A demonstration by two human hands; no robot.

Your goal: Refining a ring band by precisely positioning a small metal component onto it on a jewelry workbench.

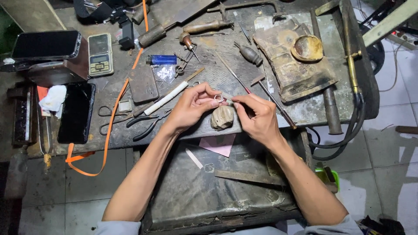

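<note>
My left hand (pixel 190 106) pinches a small silver ring (pixel 218 99) between thumb and fingertips, just above a worn wooden bench peg (pixel 222 117) at the front edge of the dark workbench (pixel 226 69). My right hand (pixel 258 116) is closed on a thin tool (pixel 228 96) whose pale end meets the ring. The two hands are close together, fingertips almost touching at the ring.
Pliers (pixel 146 124) and scissors (pixel 109 118) lie left of my hands. A long white-handled tool (pixel 167 98), needle files (pixel 235 75), a blue lighter (pixel 162 59), a pocket scale (pixel 100 54), a black phone (pixel 76 112), a charred soldering block (pixel 291 56) and an orange strap (pixel 109 130) crowd the bench. A drawer tray (pixel 209 187) sits below.
</note>
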